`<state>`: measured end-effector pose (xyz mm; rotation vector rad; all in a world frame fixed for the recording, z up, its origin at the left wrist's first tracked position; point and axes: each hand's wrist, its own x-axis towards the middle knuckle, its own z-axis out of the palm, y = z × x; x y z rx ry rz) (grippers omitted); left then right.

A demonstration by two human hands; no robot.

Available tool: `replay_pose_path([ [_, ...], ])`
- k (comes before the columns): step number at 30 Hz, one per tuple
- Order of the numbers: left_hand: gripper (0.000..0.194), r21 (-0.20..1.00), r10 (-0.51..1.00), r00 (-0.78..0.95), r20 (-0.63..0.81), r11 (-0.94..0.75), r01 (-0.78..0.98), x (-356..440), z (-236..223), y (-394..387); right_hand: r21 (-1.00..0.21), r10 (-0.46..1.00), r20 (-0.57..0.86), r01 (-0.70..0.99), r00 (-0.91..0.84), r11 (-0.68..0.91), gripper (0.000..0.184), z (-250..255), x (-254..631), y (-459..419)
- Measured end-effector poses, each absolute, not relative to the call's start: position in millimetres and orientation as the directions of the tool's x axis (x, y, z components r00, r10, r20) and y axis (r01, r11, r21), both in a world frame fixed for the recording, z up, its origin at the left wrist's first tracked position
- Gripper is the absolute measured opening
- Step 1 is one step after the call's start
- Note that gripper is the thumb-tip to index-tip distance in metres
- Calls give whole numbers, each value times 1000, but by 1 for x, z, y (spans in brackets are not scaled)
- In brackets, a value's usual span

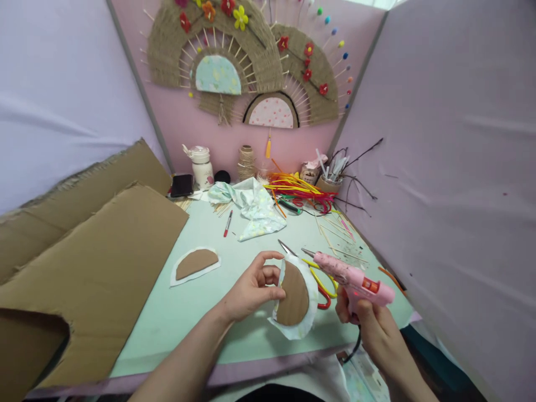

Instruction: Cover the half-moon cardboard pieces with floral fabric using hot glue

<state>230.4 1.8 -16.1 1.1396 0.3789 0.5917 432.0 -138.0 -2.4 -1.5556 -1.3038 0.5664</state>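
My left hand (pixel 262 282) pinches the straight edge of a cardboard half-circle (pixel 295 296), which is held up above the table. Pale fabric (pixel 310 312) backs it and sticks out around the curve. In my right hand (pixel 364 312) is a pink hot glue gun (pixel 349 273), its nozzle pointing left toward the upper edge of the piece without touching it. Scissors (pixel 324 282) with yellow and red handles lie behind the piece, partly hidden by it. A second fabric-backed cardboard half-circle (pixel 196 264) rests flat to the left.
Large cardboard sheets (pixel 96 251) cover the left side. Patterned fabric (pixel 257 206), a red pen (pixel 228 223), colourful pipe cleaners (pixel 299 184), a twine spool (pixel 246 162), a white bottle (pixel 202 167) and a phone (pixel 181 185) sit toward the back. Thin sticks (pixel 339 234) lie at right.
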Motion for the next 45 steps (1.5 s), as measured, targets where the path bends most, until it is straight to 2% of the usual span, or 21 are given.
replay_pose_path([
  [7,58,954,613,790,-7,242,-179,228,-19,6,-900,904,246,429,350,78,59,-1,434,-135],
  [15,52,964,473,879,-62,258,-71,225,-14,4,-934,885,220,350,410,70,56,-4,433,-135],
  [20,47,993,435,899,-47,119,-6,224,-15,4,-947,880,197,315,433,57,59,-3,433,-135],
  [23,42,997,428,904,-13,69,-18,224,-16,4,-944,893,193,324,407,56,60,-6,436,-136],
  [29,46,993,435,901,-7,112,-47,224,-18,4,-956,876,191,287,442,63,55,-11,436,-134],
  [36,40,999,506,862,3,-30,14,225,-16,1,-952,878,200,298,435,69,52,-21,439,-132],
  [39,53,999,542,840,-7,-31,28,225,-15,-1,-956,883,192,284,429,71,52,-26,441,-131],
  [42,70,998,545,838,-39,59,7,225,-16,-3,-957,879,188,284,438,63,51,-28,441,-130],
  [45,77,990,553,831,-60,138,-20,226,-18,-4,-953,865,206,294,458,71,51,-28,440,-129],
])
